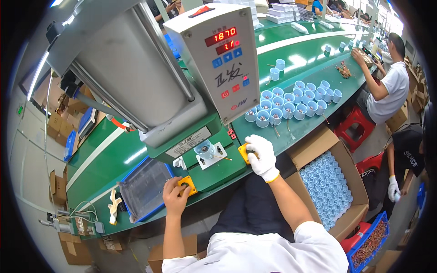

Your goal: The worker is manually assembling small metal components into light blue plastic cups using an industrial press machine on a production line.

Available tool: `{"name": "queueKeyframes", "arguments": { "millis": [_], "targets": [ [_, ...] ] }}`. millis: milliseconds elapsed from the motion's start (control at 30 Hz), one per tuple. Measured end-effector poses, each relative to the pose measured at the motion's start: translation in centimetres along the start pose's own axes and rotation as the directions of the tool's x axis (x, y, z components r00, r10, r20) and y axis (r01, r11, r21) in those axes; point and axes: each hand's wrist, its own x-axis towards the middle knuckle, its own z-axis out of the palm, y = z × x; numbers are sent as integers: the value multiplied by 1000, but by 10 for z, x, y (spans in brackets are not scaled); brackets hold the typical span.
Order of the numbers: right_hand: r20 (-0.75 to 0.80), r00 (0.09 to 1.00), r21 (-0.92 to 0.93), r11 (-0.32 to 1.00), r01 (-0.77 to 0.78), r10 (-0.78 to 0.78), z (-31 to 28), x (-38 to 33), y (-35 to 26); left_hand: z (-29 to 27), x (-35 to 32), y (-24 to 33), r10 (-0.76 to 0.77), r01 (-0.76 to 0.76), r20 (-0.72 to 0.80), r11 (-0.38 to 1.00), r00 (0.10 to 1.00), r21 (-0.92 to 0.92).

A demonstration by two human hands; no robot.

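Observation:
My bare left hand (175, 193) is closed over the edge of a yellow push-button box (190, 184), fingers curled beside its dark button. On a second yellow push-button box (242, 154) rests my right hand (261, 157), in a white glove, its fingers bent over the top. Between the boxes, a light blue plastic cup (203, 150) stands on a white metal plate (219, 160) beneath the head of a press (150, 73). A thin wire sticks out from the cup toward the right. The press head hides part of the cup's top.
Several blue cups (288, 110) with wires stand right of the control box (218, 59). A carton (358, 193) of cups sits at my right. A blue-rimmed tray (148, 189) and spare glove (114, 207) lie left. Co-workers sit along the green conveyor (291, 43).

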Motion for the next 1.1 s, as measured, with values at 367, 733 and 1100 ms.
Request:
{"name": "queueKeyframes", "arguments": {
  "millis": [367, 733, 1100],
  "targets": [
    [80, 904, 372, 829, -417, 419, 11, -30, 22, 3, 3, -70, -426, 392, 106, 887, 898, 246],
    [63, 919, 352, 853, -386, 390, 12, -28, 24, 1, 7, -77, -359, 330, 167, 927, 918, 177],
    [83, 791, 500, 661, -559, 606, 11, -20, 12, 3, 5, -76, -334, 303, 149, 932, 931, 197]
  ]
}}
